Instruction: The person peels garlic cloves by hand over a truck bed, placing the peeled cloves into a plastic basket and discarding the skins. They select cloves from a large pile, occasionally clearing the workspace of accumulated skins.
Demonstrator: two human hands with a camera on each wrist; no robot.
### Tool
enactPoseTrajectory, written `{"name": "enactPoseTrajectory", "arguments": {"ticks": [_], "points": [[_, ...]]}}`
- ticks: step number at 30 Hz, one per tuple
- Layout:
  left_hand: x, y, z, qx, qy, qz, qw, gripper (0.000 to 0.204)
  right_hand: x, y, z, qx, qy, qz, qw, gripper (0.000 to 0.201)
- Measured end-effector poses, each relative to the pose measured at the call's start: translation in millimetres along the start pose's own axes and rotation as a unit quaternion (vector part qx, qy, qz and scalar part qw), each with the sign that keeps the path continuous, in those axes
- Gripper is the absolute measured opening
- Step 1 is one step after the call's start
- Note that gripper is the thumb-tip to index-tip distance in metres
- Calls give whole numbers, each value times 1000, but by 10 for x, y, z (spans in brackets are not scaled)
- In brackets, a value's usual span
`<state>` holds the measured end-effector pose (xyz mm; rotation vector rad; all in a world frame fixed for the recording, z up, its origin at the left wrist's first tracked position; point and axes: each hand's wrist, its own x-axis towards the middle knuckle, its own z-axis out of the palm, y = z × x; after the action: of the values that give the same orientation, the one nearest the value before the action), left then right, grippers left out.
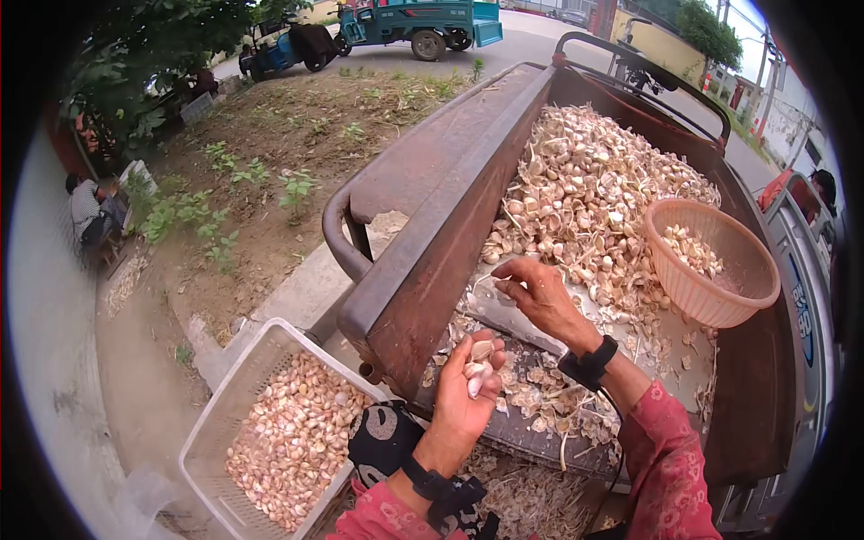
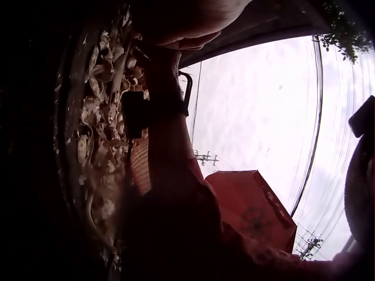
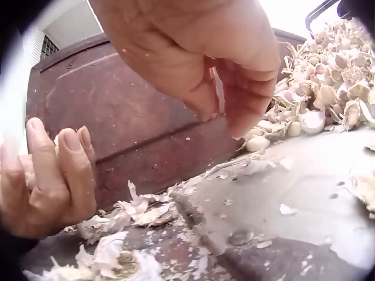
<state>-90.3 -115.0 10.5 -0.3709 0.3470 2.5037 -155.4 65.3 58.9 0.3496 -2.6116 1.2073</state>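
Several cloves [image 1: 479, 368] gripped in my left hand [image 1: 461, 401], likely light, firm, slippery; pinch mid-body! Right hand [image 1: 547, 302] just beyond, grip unclear.

One cart [image 1: 432, 297]; in it, one garlic heap [image 1: 594, 189], pieces too dense to count, plus one orange basket [image 1: 697, 295] on the cart's right side. At the cart's near end, two hands, one left hand [image 1: 463, 391] and one right hand [image 1: 544, 297], with at least three garlic cloves [image 1: 475, 367] in the left palm and at least two black wrist straps [image 1: 589, 362], minimum one per arm. Left of the cart, one white crate [image 1: 265, 367], contents uncountable, and one seated person [image 1: 90, 211]; beyond the cart, two vehicles: one teal vehicle [image 1: 418, 22], one blue vehicle [image 1: 279, 49].
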Motion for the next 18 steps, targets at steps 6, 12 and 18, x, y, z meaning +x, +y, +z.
{"name": "enactPoseTrajectory", "arguments": {"ticks": [6, 12, 18], "points": [[-14, 112, 119, 88, 32, 29, 995, 26, 655, 752, 386, -39, -11, -19, 999, 32], [-79, -12, 152, 111, 50, -2, 993, 18, 355, 639, 168, -214, -26, -87, 973, 18], [-180, 0, 66, 119, -29, 19, 992, 26, -214, 351, -136, 274, -67, 195, 939, 33]]}}
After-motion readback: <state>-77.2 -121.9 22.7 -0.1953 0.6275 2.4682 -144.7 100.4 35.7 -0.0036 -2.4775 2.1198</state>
